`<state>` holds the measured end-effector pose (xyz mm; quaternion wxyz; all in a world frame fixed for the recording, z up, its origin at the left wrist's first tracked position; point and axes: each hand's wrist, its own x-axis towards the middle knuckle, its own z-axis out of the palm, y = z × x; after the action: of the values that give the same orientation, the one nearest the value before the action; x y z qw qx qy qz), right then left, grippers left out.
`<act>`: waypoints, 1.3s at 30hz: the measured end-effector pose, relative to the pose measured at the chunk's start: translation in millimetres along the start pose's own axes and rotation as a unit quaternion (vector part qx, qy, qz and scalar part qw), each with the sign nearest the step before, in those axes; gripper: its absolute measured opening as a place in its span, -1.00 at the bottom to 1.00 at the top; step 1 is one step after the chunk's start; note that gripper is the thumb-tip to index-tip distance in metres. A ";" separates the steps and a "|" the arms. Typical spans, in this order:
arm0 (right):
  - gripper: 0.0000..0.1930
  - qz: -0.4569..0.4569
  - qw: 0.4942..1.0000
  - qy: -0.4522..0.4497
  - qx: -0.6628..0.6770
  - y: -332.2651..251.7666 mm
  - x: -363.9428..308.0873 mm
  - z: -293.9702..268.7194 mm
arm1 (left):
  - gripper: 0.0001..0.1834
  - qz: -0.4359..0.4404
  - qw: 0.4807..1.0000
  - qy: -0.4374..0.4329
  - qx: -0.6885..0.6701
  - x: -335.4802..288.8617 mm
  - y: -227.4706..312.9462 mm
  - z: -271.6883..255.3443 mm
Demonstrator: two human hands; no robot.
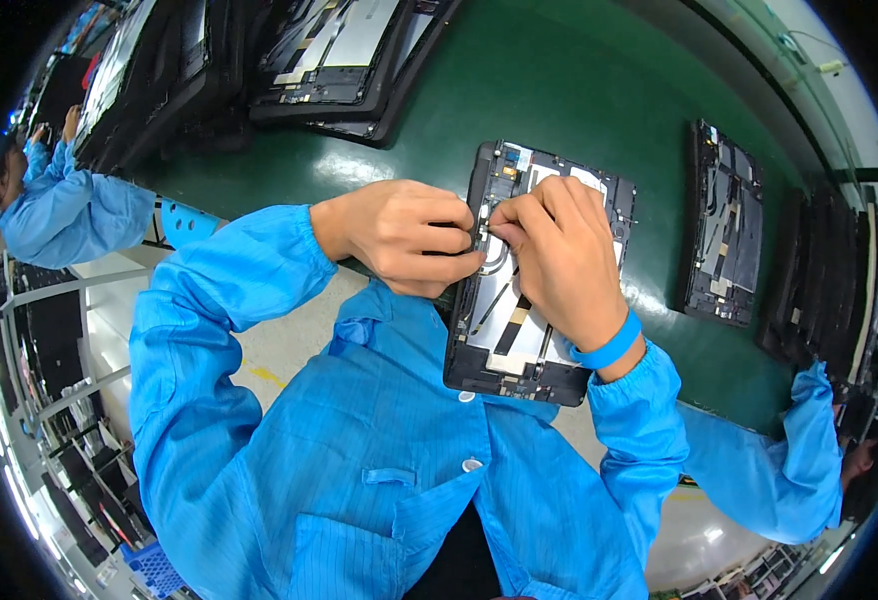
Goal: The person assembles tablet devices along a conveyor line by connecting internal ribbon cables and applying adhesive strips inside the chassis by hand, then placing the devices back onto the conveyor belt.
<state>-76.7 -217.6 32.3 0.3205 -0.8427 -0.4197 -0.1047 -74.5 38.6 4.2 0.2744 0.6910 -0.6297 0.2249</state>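
Observation:
An opened tablet [479, 357] lies in front of me at the near edge of the bench, its silver inner plate, dark ribbon cables and small boards exposed. My left hand [404, 238] is closed beside its left long edge, thumb and fingertips pressed against the frame. From the right, my right hand [569, 255] reaches over the tablet, with a blue band around the wrist. Its thumb and index finger pinch at the left edge, close to my left fingertips. Whatever lies between the fingers of either hand is too small or hidden to make out.
The green bench [549, 75] carries a stack of opened tablets [329, 85] at the far left and another opened tablet [727, 225] to the right. Beyond that stands a row of dark panels [824, 280]. Co-workers in blue sleeves [84, 215] sit at both sides.

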 end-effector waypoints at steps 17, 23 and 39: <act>-0.90 0.003 0.999 0.034 0.011 2.9 3.3 3.5 | -0.67 0.014 1.000 -0.005 0.011 -1.6 -0.9 1.3; -0.89 0.011 0.999 0.030 0.003 2.6 3.7 5.0 | -0.71 -0.004 1.000 0.009 -0.010 3.0 -3.6 3.1; -0.93 0.110 0.990 0.039 0.081 14.8 14.2 -0.3 | -0.69 -0.018 0.998 -0.008 0.063 8.8 -32.1 -5.1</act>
<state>-56.3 -215.2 32.2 0.4135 -0.8501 -0.3191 -0.0674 -41.5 37.2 10.7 0.2295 0.7198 -0.6042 0.2533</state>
